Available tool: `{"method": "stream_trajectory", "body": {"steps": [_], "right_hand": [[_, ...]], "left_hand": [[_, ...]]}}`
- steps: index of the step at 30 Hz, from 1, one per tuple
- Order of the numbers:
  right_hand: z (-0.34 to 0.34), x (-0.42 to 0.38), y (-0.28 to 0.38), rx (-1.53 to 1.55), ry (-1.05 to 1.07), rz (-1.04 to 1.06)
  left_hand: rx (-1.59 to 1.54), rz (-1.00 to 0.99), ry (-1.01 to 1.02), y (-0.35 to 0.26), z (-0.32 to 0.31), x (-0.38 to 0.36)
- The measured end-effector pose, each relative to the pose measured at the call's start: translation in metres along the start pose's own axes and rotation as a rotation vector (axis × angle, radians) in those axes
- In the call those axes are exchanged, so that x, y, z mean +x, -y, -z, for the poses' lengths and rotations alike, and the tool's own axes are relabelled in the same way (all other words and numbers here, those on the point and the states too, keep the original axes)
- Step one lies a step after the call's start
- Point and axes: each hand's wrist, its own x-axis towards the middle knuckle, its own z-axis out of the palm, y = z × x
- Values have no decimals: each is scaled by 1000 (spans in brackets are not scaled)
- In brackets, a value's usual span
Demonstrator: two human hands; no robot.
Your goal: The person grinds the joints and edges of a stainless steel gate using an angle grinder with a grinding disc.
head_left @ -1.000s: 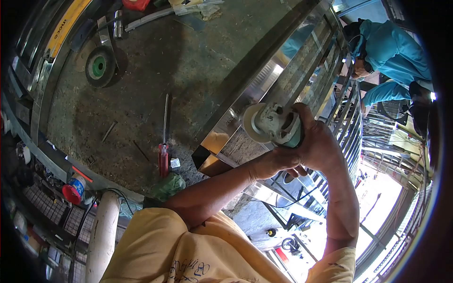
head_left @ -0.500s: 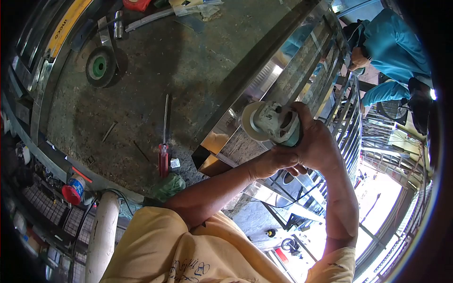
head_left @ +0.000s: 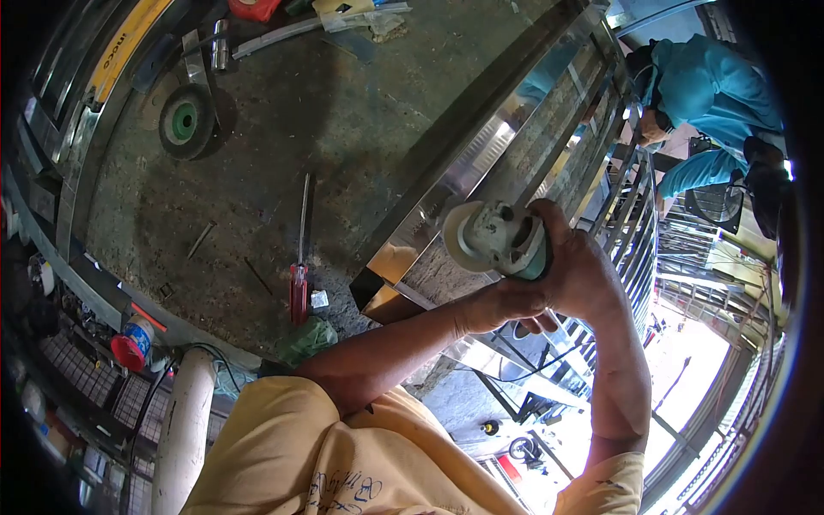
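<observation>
An angle grinder point(head_left: 498, 233) with a pale disc at its front is held over the corner of a shiny metal frame point(head_left: 476, 167). My right hand point(head_left: 585, 266) wraps around its body just behind the grey gear head. Below it, my left hand point(head_left: 513, 307) is closed around the rear part of the tool, fingers curled and mostly hidden behind the body. The disc side points left, overlapping the frame's polished edge in this view.
On the worktable point(head_left: 257, 215) lie a red-handled screwdriver point(head_left: 299, 287), a green-centred grinding wheel point(head_left: 184, 122), a metal socket point(head_left: 220, 45) and a green plastic bag point(head_left: 309, 339). A co-worker in blue point(head_left: 708, 86) bends over the frame's far end. A white pipe point(head_left: 184, 429) stands at lower left.
The grinder and both hands have shifted slightly down in view, and the tool has turned a little. The co-worker's upper body has moved slightly lower. Both hands keep their grip.
</observation>
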Motion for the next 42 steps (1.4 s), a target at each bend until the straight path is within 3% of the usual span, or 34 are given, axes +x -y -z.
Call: {"method": "stream_trajectory", "body": {"steps": [10, 18, 24, 30, 36, 42], "right_hand": [[1, 4, 10, 47, -22, 4], [8, -2, 17, 9, 58, -26], [-1, 4, 12, -60, -71, 51], [8, -3, 14, -19, 80, -8], [4, 2, 19, -59, -5, -5], [11, -3, 20, -84, 111, 4]], "left_hand": [[-40, -107, -14, 0, 1, 0], [-35, -36, 25, 5, 1, -1], [-48, -88, -13, -3, 1, 1], [1, 12, 47, 12, 6, 0], [-48, -68, 32, 5, 3, -1], [-48, -3, 54, 13, 4, -2]]}}
